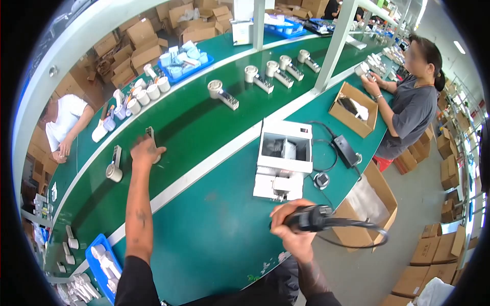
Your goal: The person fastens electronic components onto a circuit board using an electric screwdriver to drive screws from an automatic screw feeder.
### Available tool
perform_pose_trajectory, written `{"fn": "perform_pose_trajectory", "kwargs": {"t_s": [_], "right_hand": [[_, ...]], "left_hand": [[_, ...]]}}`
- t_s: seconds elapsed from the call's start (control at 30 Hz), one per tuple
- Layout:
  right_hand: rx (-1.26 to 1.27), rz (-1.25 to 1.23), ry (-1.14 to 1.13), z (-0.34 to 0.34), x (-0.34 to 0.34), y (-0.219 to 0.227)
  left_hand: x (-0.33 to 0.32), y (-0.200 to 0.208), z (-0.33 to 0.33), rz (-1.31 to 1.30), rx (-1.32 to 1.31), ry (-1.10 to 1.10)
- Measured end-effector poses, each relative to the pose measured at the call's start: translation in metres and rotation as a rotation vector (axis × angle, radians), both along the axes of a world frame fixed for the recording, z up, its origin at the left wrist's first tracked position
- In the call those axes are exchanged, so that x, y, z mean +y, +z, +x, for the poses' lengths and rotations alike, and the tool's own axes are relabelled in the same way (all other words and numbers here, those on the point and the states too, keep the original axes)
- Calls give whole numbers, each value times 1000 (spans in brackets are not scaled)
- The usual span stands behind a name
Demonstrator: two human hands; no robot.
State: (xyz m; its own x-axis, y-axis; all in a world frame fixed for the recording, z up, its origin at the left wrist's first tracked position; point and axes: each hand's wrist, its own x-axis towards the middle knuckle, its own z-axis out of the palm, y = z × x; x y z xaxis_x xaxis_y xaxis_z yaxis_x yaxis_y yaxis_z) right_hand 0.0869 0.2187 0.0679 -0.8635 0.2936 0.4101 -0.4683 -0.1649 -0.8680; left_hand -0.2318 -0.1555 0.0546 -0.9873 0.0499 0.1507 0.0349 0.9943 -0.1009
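Stretched forward, my left hand [146,150] is closed round a white handheld appliance housing [149,132] on the green conveyor belt. Most of that housing is hidden under my fingers. My right hand [296,227] grips a black corded electric screwdriver [309,218] above the near edge of the green worktable. Its cord loops out to the right, and its tip cannot be made out. Just beyond my right hand stands a white box-shaped machine [285,148] with an open top. Another white housing [114,171] lies on the belt, left of my left hand.
Several similar housings [223,94] lie farther along the belt [178,117]. Blue trays [186,69] of parts line its far side. A black power adapter [347,150] and cardboard box [354,109] are at right. A co-worker [413,97] stands there; another [69,122] sits far left.
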Motion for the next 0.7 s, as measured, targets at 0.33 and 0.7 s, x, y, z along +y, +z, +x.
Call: {"fn": "perform_pose_trajectory", "kwargs": {"t_s": [0.33, 0.7], "right_hand": [[-79, -105, 68, 16, -4, -8], [128, -203, -123, -28, 33, 82]], "left_hand": [[168, 0, -207, 303, -218, -563], [102, 27, 141, 879, -467, -681]]}}
